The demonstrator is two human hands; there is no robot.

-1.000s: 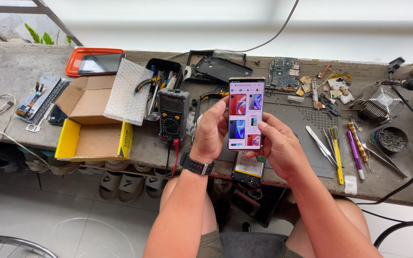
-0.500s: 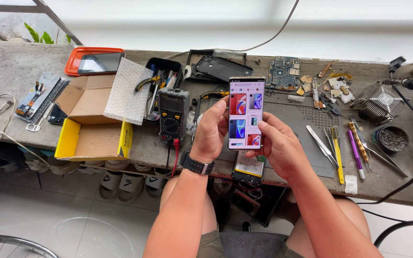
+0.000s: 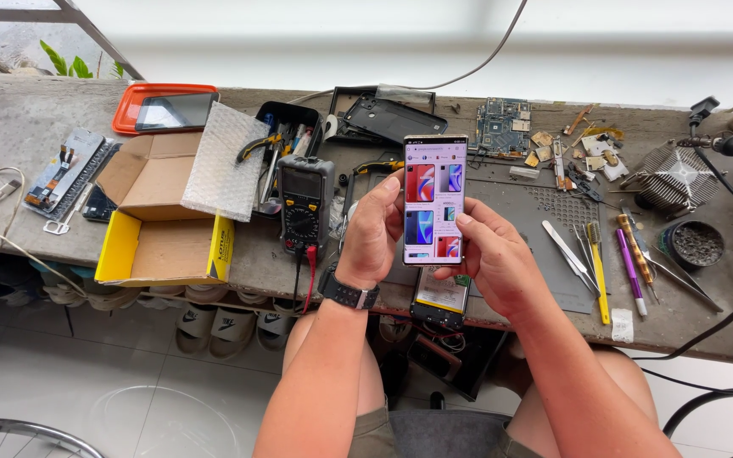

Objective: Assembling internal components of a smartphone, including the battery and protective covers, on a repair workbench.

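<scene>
The person holds a smartphone (image 3: 434, 199) upright above the near edge of the workbench (image 3: 10, 127), with its lit screen showing small coloured pictures. The left hand (image 3: 372, 229) is closed around the left edge of the phone, fingers behind it and the thumb at the side; a black wristwatch (image 3: 346, 292) sits on this wrist. The right hand (image 3: 494, 259) grips the lower right side of the phone, and its thumb lies on the screen. Under the phone, on the grey work mat (image 3: 528, 220), lies an opened phone with a battery (image 3: 441, 297), partly hidden by the hands. Just left of the left hand stands a black multimeter (image 3: 303, 203) with red and black leads hanging over the bench edge. Further left is an open cardboard box with yellow sides (image 3: 159, 229), and a sheet of bubble wrap (image 3: 222, 161) rests on it. At the far left lies an orange tray (image 3: 163, 106) with a dark screen panel in it. On the right of the mat are tweezers (image 3: 566, 254) and a yellow-handled tool (image 3: 600, 276). Far behind the phone lies a green circuit board (image 3: 504, 127).
</scene>
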